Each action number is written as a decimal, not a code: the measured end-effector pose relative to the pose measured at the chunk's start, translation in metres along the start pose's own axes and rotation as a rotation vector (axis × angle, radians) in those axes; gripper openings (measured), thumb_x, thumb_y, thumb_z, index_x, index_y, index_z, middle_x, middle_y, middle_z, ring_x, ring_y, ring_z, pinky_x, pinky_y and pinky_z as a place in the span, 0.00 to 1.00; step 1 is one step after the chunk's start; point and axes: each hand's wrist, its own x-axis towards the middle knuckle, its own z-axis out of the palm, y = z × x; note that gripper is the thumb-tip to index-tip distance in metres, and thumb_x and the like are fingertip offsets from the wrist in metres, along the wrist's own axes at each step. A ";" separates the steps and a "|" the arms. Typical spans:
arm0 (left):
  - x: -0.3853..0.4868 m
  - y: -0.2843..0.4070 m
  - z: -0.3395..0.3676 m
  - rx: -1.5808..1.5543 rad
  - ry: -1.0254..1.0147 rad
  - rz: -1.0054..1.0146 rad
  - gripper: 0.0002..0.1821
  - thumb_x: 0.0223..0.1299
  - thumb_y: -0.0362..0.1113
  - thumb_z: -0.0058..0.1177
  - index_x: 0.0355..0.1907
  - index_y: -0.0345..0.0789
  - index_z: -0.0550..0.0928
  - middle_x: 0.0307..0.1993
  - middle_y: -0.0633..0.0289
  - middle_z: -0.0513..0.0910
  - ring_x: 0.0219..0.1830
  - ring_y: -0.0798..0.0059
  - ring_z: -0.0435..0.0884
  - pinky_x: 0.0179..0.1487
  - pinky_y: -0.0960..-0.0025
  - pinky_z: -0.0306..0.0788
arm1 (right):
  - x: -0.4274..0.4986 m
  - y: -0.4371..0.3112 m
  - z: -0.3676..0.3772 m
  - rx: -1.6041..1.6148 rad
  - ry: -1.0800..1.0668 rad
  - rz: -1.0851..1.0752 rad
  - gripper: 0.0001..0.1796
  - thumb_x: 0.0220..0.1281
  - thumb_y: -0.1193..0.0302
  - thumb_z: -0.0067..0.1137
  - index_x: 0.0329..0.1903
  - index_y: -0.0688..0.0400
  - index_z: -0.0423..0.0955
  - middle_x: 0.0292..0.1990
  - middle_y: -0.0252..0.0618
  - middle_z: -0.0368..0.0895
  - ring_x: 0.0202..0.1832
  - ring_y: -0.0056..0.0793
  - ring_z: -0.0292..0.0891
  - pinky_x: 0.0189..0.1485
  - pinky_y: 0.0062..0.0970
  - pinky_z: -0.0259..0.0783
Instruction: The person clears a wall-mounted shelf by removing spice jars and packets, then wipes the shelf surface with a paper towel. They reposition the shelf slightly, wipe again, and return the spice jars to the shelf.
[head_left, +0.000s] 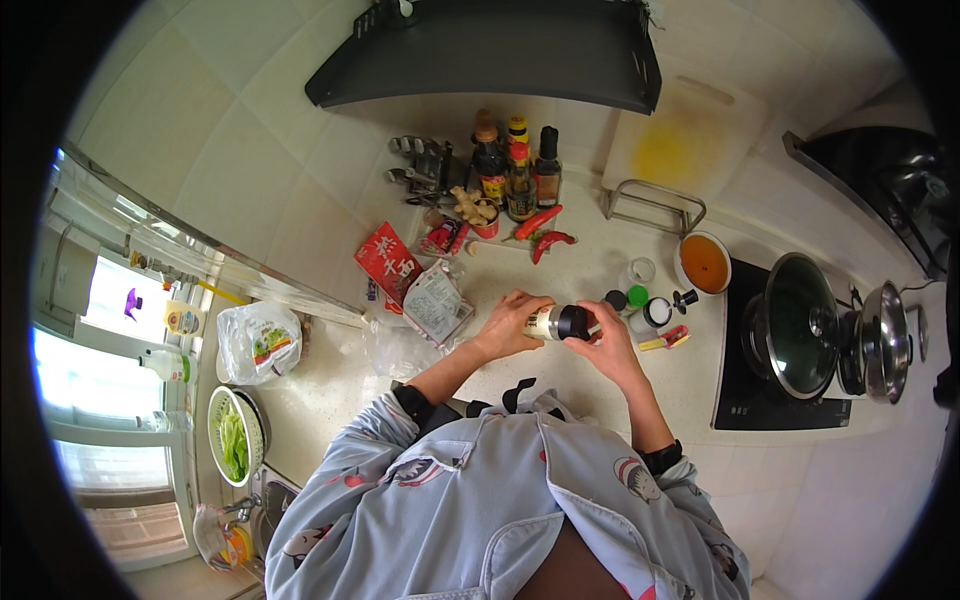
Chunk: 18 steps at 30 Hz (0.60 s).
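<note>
Between my two hands lies a spice jar (541, 322) with a printed label, tilted on its side above the counter. My left hand (511, 324) grips its labelled body. The fingers of my right hand (613, 341) are closed around its black cap (574, 322), which looks to be on the jar. Just right of my right hand stand a green-lidded jar (637, 295), a black-lidded jar (615, 301) and a container of white seasoning (658, 311). An uncapped glass jar (641, 270) is behind them. A small red and yellow packet (664, 338) lies nearby.
Noodle packages (390, 259) lie left, below ginger (474, 206), red chillies (538, 223) and sauce bottles (490, 161). A bowl of orange-brown liquid (703, 262) sits beside the cooktop (739, 360), which bears a lidded pot (799, 330). Leafy greens (234, 442) fill a basket far left.
</note>
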 end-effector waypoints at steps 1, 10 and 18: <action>-0.001 -0.003 0.001 -0.028 0.009 -0.004 0.38 0.34 0.29 0.67 0.57 0.39 0.73 0.50 0.58 0.77 0.55 0.60 0.72 0.61 0.60 0.65 | -0.001 0.000 -0.001 -0.009 0.027 -0.070 0.33 0.46 0.76 0.68 0.59 0.56 0.68 0.50 0.39 0.70 0.47 0.31 0.73 0.44 0.26 0.74; -0.003 -0.017 -0.004 -0.725 -0.026 -0.081 0.39 0.36 0.18 0.63 0.57 0.36 0.67 0.57 0.60 0.71 0.64 0.70 0.67 0.69 0.68 0.58 | -0.004 0.017 0.000 0.489 0.143 0.047 0.33 0.50 0.78 0.64 0.61 0.56 0.66 0.50 0.33 0.70 0.51 0.23 0.68 0.47 0.23 0.72; -0.001 -0.006 -0.009 -0.702 -0.019 -0.066 0.38 0.35 0.15 0.62 0.54 0.37 0.67 0.57 0.60 0.71 0.64 0.69 0.67 0.68 0.67 0.59 | -0.012 0.021 0.014 0.508 0.137 0.077 0.33 0.50 0.77 0.64 0.61 0.58 0.65 0.50 0.34 0.70 0.51 0.22 0.67 0.45 0.22 0.72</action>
